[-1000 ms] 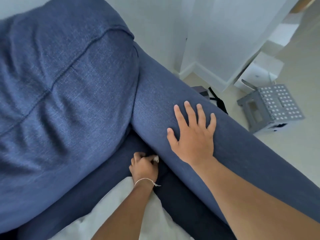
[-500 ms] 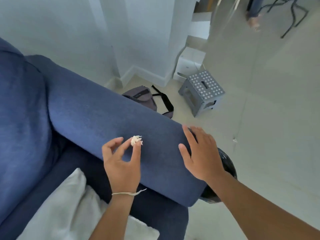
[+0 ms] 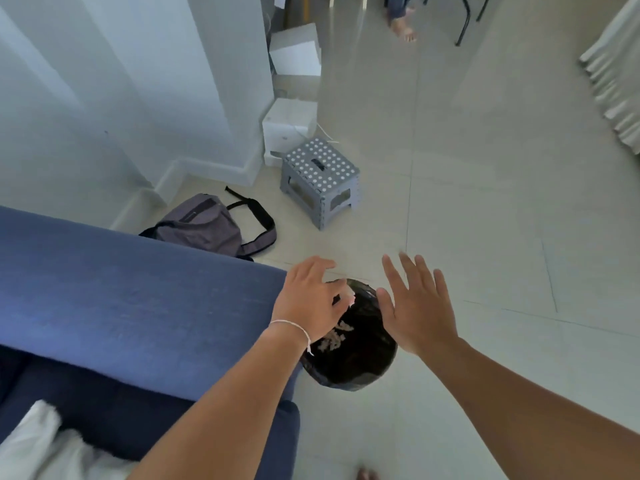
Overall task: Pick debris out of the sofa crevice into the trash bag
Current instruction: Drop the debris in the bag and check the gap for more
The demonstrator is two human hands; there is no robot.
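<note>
The black trash bag [image 3: 360, 362] stands open on the floor just past the end of the blue sofa armrest [image 3: 138, 289]. Pale scraps [image 3: 334, 337] lie inside it. My left hand [image 3: 308, 299] hovers over the bag's mouth, fingers curled down, with a small whitish piece of debris [image 3: 351, 299] at the fingertips. My right hand [image 3: 415, 306] hangs flat above the bag's right rim, fingers spread and holding nothing. The sofa crevice is out of sight.
A white cushion [image 3: 38, 445] lies on the sofa seat at bottom left. On the tiled floor are a purple bag [image 3: 204, 226], a grey dotted step stool [image 3: 320, 181] and white boxes [image 3: 289, 129] by the wall. Another person's foot [image 3: 403, 29] shows at the top.
My view swung right from the sofa to the floor. My left hand carried the debris from above the armrest to over the trash bag. My right hand left the armrest and now hovers by the bag.
</note>
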